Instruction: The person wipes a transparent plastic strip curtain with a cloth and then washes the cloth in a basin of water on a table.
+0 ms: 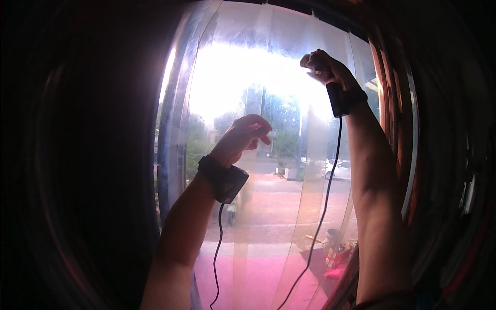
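A doorway curtain of clear plastic strips [271,217] hangs before me, bright with daylight. My left hand [250,133] is raised near the middle of the view, its fingers loosely bent and apart, with no object seen in it. Higher up at the right, my right hand [321,66] is lifted with its fingers curled; it is dark against the glare, and whether it holds something cannot be told. Each wrist wears a black strap with a box-shaped device, the left one [231,184] and the right one [337,99], and a thin black cable hangs from each.
At the right stands the reddish door frame [391,100]. Through the strips show a pink floor surface [248,275], a bucket [331,236] beside red items, paving, planters and a parked white car [341,170]. Both sides of the view are very dark.
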Available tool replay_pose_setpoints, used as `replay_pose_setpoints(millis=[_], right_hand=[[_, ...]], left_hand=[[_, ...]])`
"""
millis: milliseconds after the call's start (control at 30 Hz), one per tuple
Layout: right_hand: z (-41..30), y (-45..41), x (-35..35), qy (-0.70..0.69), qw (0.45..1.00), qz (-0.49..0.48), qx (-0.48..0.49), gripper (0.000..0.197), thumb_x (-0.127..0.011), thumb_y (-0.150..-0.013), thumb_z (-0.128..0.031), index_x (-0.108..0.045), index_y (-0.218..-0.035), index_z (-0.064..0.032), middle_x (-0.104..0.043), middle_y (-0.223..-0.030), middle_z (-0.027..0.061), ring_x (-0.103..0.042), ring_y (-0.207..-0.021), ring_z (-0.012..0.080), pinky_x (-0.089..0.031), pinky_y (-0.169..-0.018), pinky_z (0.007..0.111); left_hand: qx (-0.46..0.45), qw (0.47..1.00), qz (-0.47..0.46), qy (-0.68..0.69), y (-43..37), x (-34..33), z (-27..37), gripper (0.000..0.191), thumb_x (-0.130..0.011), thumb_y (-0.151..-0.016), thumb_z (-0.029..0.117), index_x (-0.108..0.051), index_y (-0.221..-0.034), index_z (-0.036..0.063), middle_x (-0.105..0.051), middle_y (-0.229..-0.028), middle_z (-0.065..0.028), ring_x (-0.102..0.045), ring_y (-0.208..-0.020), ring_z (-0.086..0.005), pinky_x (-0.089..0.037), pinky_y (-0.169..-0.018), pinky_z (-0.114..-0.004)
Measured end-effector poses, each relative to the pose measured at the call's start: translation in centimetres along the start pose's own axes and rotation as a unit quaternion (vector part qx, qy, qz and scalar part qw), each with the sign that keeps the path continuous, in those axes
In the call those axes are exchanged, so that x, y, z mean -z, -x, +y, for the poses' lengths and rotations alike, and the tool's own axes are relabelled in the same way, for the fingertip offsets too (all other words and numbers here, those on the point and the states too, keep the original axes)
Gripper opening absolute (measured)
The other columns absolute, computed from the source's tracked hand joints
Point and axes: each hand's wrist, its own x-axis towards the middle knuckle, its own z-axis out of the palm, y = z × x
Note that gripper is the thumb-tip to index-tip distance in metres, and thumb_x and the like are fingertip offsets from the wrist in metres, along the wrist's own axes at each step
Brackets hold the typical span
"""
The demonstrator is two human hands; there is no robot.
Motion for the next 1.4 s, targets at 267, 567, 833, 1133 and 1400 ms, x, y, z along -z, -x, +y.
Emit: replay_pose_setpoints(millis=[267,567,833,1133,1400], right_hand=[[2.9,0.4,-1.2,-0.142,0.969,0.083,-0.187,0.006,-0.056,-0.09,-0.006,-0.058,-0.089,-0.0002,-0.062,-0.086,0.0111,-0.058,-0.064,0.0117,-0.049,-0.058,0.02],[6.9,11.1,-8.5,-0.094,0.99,0.065,-0.081,0.033,-0.056,-0.093,-0.026,-0.056,-0.11,0.0019,-0.062,-0.104,0.0158,-0.064,-0.086,0.0188,-0.056,-0.073,0.032],[7.7,11.3,-8.0,-0.115,0.975,-0.169,-0.083,0.032,-0.052,-0.093,-0.032,-0.061,-0.101,-0.0024,-0.063,-0.082,0.0092,-0.062,-0.066,0.0194,-0.053,-0.061,0.032],[1.7,-4.0,-2.8,0.064,0.996,0.023,-0.056,0.017,-0.063,-0.084,-0.022,-0.063,-0.076,-0.0076,-0.059,-0.08,0.0001,-0.059,-0.091,0.0139,-0.046,-0.084,0.032],[4.1,-0.6,-6.9,0.099,0.993,-0.07,-0.018,0.026,-0.057,-0.089,-0.027,-0.061,-0.069,-0.0098,-0.069,-0.092,0.0142,-0.064,-0.09,0.0232,-0.039,-0.096,0.04]], left_hand=[[-0.024,0.999,0.006,-0.035,0.1,1.7,-1.4,0.015,-0.062,-0.087,0.023,-0.06,-0.093,0.0092,-0.062,-0.075,-0.0062,-0.04,-0.053,-0.0054,-0.032,-0.05,-0.02],[-0.01,0.997,0.047,-0.063,0.5,2.6,-2.1,0.016,-0.061,-0.088,0.021,-0.059,-0.094,0.0071,-0.062,-0.073,-0.0073,-0.039,-0.052,-0.0057,-0.032,-0.049,-0.021],[-0.042,0.998,0.027,-0.039,0.2,2.8,-2.5,0.011,-0.059,-0.089,0.018,-0.06,-0.093,0.0079,-0.062,-0.072,-0.0065,-0.041,-0.055,-0.0065,-0.034,-0.052,-0.021],[-0.023,1.0,-0.013,0.009,0.9,4.9,-2.7,0.011,-0.061,-0.089,0.022,-0.061,-0.091,0.0112,-0.061,-0.071,-0.0035,-0.042,-0.056,-0.0056,-0.033,-0.052,-0.02],[-0.045,0.998,0.022,-0.023,0.6,5.0,-2.2,0.013,-0.061,-0.088,0.023,-0.06,-0.091,0.0099,-0.062,-0.07,-0.0053,-0.042,-0.054,-0.0069,-0.035,-0.052,-0.023]])
